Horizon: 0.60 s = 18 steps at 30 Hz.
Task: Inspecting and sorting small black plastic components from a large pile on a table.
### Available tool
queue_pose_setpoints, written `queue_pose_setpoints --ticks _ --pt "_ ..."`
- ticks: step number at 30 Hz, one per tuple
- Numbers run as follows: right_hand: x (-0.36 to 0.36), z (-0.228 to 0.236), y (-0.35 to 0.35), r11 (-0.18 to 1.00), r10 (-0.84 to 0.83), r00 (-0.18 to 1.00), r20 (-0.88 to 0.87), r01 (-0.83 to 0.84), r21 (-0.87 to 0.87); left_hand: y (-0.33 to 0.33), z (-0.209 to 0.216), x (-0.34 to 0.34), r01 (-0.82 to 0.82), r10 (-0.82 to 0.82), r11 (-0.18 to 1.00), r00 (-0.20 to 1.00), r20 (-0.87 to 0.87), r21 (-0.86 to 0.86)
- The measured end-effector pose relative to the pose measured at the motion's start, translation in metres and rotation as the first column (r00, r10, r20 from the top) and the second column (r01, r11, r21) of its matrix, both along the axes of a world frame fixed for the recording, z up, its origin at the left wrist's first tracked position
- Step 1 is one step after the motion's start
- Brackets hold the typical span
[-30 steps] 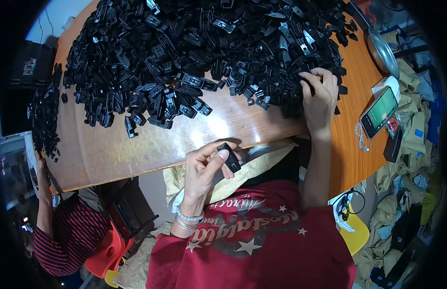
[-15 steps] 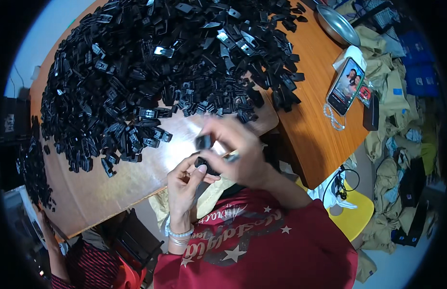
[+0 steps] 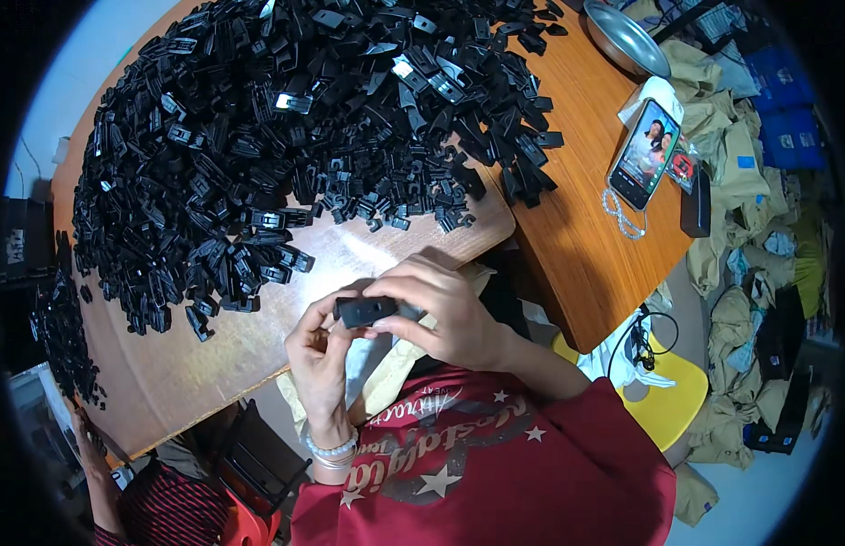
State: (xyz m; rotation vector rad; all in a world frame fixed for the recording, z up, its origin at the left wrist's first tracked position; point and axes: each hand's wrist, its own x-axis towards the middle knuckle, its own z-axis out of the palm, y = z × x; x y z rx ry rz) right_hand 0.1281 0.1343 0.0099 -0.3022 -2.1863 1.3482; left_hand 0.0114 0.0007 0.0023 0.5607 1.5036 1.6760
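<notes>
A black plastic clip-like part (image 3: 364, 312) is held level between my two hands above the table's near edge. My left hand (image 3: 317, 353) pinches its left end with fingers and thumb. From the right, my right hand (image 3: 451, 314) grips the other end, thumb below and fingers above. Whether it is one part or two fitted together is hard to see. Just beyond my hands lie small black hooked pieces (image 3: 395, 188), at the front of a large heap of longer black plastic parts (image 3: 213, 136).
The wooden table (image 3: 204, 364) curves around me. To the right stand a phone (image 3: 642, 164) showing a video, a dark box (image 3: 695, 211) and a metal bowl (image 3: 627, 41). A yellow stool (image 3: 672, 391) and tan sacks (image 3: 727, 337) are beyond. At lower left another person's arm (image 3: 95, 464) reaches a smaller pile.
My right hand, blurred and raised with a dark piece before, has come down to meet my left hand. Both now hold the black part together. The view has shifted slightly.
</notes>
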Motion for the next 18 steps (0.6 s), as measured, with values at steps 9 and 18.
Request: queue_pose_setpoints --ticks 9,18 --pt "0.01 -0.002 0.009 0.992 -0.103 0.994 0.03 0.105 -0.07 0.0 0.005 -0.002 -0.094 0.094 0.995 0.974 0.207 -0.009" --pt "0.021 -0.01 0.01 0.955 -0.094 0.992 0.086 0.115 -0.274 0.007 0.011 -0.003 -0.161 0.169 0.986 0.955 0.243 -0.052"
